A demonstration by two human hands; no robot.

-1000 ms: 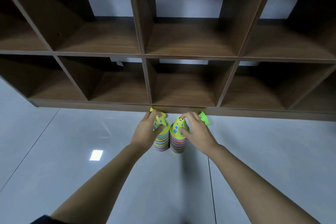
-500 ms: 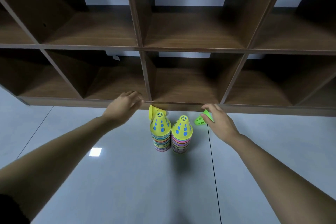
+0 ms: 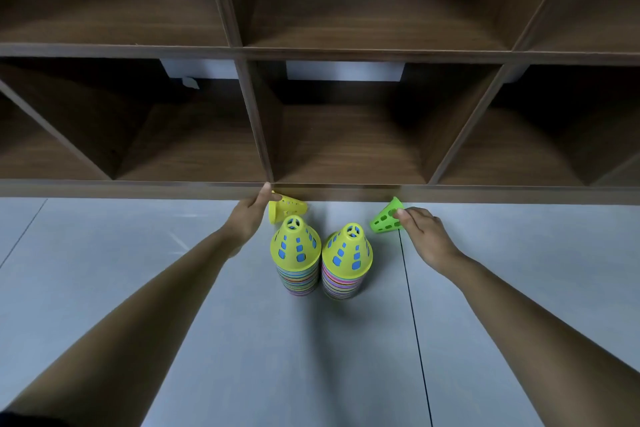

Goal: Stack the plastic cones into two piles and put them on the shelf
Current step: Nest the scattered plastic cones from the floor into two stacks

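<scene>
Two tall piles of nested multicoloured cones stand side by side on the grey floor in front of the shelf (image 3: pixel 346 191), the left pile (image 3: pixel 294 248) and the right pile (image 3: pixel 347 251), each topped by a yellow cone with blue showing through its holes. A loose yellow cone (image 3: pixel 291 210) lies on its side behind the left pile. My left hand (image 3: pixel 247 218) pinches its wide rim between thumb and forefinger. A loose green cone (image 3: pixel 382 220) lies on its side to the right of the piles. My right hand (image 3: pixel 424 236) grips it, thumb on its side.
The dark wooden shelf has two rows of open cubbies; its bottom board sits just above the floor, right behind the cones. The cubby (image 3: pixel 346 149) directly behind the piles holds nothing. A floor seam (image 3: pixel 412 305) runs along the right of the piles.
Both hands left the tops of the piles. The left swung out left, then came back onto the loose yellow cone. The right reached and closed on the green cone.
</scene>
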